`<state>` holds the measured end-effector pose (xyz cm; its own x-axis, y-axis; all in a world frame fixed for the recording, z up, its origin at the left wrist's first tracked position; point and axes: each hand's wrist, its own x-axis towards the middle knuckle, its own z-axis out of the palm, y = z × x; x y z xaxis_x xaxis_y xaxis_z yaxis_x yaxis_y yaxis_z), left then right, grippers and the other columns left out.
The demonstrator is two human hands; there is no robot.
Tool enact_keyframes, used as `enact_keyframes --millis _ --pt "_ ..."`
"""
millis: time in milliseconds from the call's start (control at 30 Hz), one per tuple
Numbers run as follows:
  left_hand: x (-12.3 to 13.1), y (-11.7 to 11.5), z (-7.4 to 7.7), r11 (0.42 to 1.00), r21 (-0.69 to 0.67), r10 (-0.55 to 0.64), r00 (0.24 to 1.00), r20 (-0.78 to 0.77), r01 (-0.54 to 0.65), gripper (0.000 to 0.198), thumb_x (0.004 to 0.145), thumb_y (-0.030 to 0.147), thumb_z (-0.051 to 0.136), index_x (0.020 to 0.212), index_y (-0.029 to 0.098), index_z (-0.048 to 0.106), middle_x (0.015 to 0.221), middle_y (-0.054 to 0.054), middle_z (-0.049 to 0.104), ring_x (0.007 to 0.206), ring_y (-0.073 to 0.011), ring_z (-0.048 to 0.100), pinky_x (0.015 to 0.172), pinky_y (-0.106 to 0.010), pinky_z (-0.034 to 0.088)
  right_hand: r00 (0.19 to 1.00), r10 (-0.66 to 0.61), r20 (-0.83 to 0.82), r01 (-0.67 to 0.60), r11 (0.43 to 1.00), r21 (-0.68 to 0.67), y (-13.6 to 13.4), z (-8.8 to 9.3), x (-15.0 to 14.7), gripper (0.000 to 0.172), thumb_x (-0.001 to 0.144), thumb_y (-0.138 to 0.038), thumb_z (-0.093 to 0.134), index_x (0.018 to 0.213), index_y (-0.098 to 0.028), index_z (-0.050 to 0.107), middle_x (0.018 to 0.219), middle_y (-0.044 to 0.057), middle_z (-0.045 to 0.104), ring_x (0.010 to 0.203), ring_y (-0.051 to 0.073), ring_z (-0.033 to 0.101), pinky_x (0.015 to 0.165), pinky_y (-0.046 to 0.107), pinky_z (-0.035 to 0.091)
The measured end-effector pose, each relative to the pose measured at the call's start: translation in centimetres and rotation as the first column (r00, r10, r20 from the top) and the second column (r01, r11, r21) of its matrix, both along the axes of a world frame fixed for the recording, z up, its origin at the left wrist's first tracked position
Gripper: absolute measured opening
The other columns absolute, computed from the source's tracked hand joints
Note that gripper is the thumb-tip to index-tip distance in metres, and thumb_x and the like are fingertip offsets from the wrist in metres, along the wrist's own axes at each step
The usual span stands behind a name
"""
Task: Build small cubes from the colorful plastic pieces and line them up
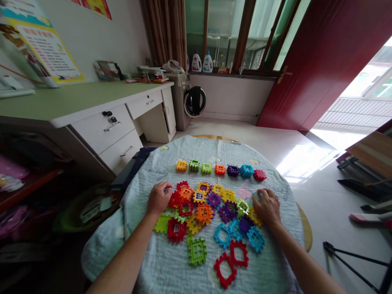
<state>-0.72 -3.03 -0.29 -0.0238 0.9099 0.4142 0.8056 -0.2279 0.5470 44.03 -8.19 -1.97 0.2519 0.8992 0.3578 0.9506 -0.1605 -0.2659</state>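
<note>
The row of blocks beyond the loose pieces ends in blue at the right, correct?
No: in the head view, a red block ends the row at the right, with the blue block next to it. The row does lie beyond the loose pieces.

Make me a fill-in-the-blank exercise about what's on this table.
At the far side stand ___ small, toothed, variously coloured plastic shapes in one row.
The rightmost shape there is ___.
Nearest the camera lie ___ hollow, toothed, red plastic frames.
The bare right hand is closest to a toothed ___ plastic piece.

Answers: seven; red; two; yellow.
</note>
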Motion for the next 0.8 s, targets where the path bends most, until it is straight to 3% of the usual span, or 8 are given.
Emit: enact_keyframes --millis 233,400,500,600,700,800 --pt "-0.2 0.0 0.1 1.000 -0.025 -0.015 1.000 0.016 0.016 0.015 0.077 0.024 0.049 0.074 0.021 0.062 0.083 -0.005 0.069 0.086 -0.0224 0.062 0.088 -0.037 0.048 0.999 -0.021 0.046 0.025 0.996 -0.091 -0.2 1.0 -0.7 0.031 0.086 -0.038 0.050 0.108 -0.020 0.061 0.120 0.012 0.059 0.107 0.030 0.053 0.090 0.044 0.039" --pt "1.9 0.2 3.0 0.999 -0.023 0.022 1.000 -0.001 -0.022 0.012 0.074 0.027 0.057 0.080 0.020 0.065 0.098 -0.008 0.068 0.098 -0.0255 0.061 0.095 -0.041 0.047 0.999 -0.024 0.046 0.029 0.993 -0.114 -0.2 1.3 -0.8 0.031 0.087 -0.038 0.050 0.109 -0.019 0.061 0.121 0.012 0.059 0.109 0.030 0.053 0.091 0.043 0.039" --pt "5.5 0.0 4.8 0.990 -0.006 -0.141 0.988 -0.070 0.141 0.021 0.076 0.029 0.060 0.095 0.021 0.067 0.115 -0.009 0.065 0.110 -0.0260 0.058 0.100 -0.042 0.045 0.999 -0.024 0.041 0.029 0.993 -0.111 -0.2 1.3 -0.8 0.031 0.087 -0.037 0.050 0.109 -0.019 0.061 0.120 0.012 0.059 0.109 0.030 0.052 0.091 0.043 0.039" --pt "9.3 -0.7 5.1 0.939 -0.155 -0.329 0.932 -0.153 0.306 0.032 0.073 0.031 0.067 0.105 0.023 0.068 0.125 -0.011 0.061 0.114 -0.0287 0.057 0.101 -0.043 0.045 0.999 -0.029 0.039 0.033 0.993 -0.110 -0.2 1.3 -0.7 0.030 0.086 -0.036 0.051 0.109 -0.019 0.061 0.120 0.012 0.059 0.108 0.029 0.052 0.091 0.042 0.039" --pt "11.4 -1.9 4.6 0.885 -0.312 -0.415 0.890 -0.189 0.346 0.037 0.076 0.031 0.067 0.112 0.020 0.067 0.128 -0.014 0.060 0.117 -0.0304 0.056 0.102 -0.044 0.044 0.999 -0.027 0.040 0.031 0.994 -0.108 -0.2 1.3 -0.7 0.030 0.086 -0.036 0.051 0.108 -0.019 0.061 0.120 0.011 0.060 0.108 0.029 0.052 0.090 0.041 0.038" --pt "11.7 -3.7 4.7 0.870 -0.346 -0.431 0.882 -0.189 0.351 0.037 0.082 0.030 0.061 0.117 0.020 0.064 0.125 -0.012 0.061 0.116 -0.0276 0.056 0.103 -0.042 0.043 0.998 -0.034 0.045 0.039 0.994 -0.106 -0.2 1.2 -0.8 0.029 0.086 -0.036 0.052 0.108 -0.019 0.061 0.119 0.010 0.060 0.108 0.028 0.052 0.090 0.040 0.037"
